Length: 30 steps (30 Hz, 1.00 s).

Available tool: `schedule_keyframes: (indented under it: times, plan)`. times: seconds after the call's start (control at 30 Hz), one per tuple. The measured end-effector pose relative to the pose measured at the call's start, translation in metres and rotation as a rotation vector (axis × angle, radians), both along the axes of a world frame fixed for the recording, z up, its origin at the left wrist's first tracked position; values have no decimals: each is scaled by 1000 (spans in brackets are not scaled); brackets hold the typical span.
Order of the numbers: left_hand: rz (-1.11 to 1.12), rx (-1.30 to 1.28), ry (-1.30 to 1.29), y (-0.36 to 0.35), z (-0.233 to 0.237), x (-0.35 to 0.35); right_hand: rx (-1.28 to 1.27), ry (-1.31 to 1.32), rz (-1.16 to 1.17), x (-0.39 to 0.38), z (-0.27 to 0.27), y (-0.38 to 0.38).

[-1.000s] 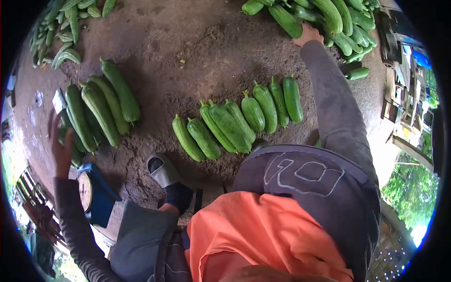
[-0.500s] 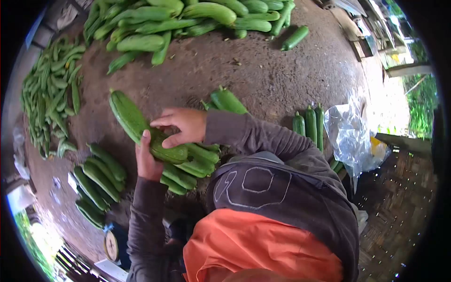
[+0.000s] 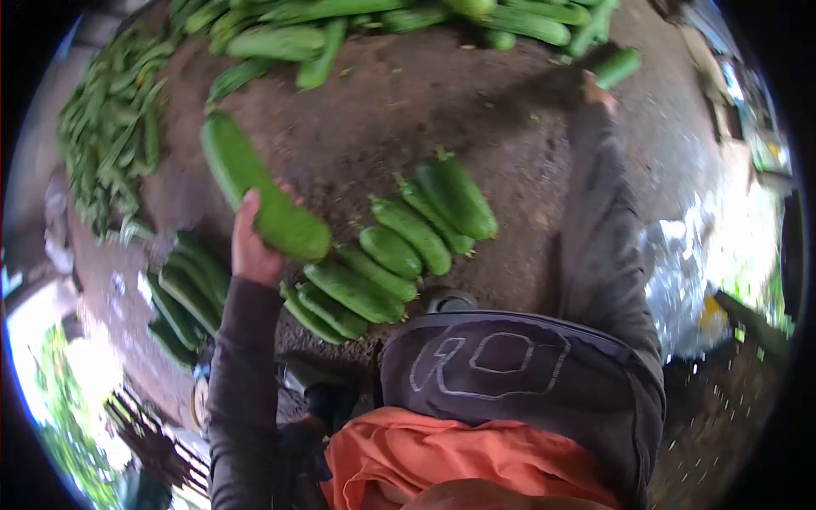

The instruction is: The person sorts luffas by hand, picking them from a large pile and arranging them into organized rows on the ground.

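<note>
My left hand [image 3: 259, 242] is closed around the lower half of a large green cucumber [image 3: 255, 183], which it holds tilted above the ground. My right hand [image 3: 600, 93] is stretched out far to the right, at the near end of a single cucumber [image 3: 619, 68] lying apart from the big pile. Blur and the small size of that hand hide how its fingers lie. Below and right of the held one, a slanting row of cucumbers [image 3: 406, 234] lies side by side on the ground.
A large pile of green cucumbers [image 3: 340, 13] lies at the far side. Smaller, thinner green vegetables [image 3: 110, 127] are heaped at the left. Another cucumber group [image 3: 189, 293] rests near my left forearm. Crumpled clear plastic [image 3: 676, 272] is at the right, beside woven matting [image 3: 714, 416].
My right hand has left the held cucumber and reached out right to the single cucumber. My left hand still holds its cucumber. The view has shifted, and the row shows more fully.
</note>
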<state>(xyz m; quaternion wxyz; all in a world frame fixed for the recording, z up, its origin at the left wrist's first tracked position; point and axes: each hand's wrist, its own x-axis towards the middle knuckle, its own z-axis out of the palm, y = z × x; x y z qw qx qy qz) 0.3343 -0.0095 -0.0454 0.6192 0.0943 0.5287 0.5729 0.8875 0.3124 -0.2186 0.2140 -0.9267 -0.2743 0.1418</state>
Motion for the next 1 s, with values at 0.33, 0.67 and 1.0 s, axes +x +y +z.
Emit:
schedule_keyframes:
  times: [0.33,0.67,1.0]
  plan:
    - [-33,1,-104,-1,-17,-17,782,906,-131,69,-10,-59]
    - [27,60,-28,-44,-20,-71,813,703,223,55,118,-182]
    - [-17,-91,96,-87,29,-113,701,1365,604,-162,209,-122]
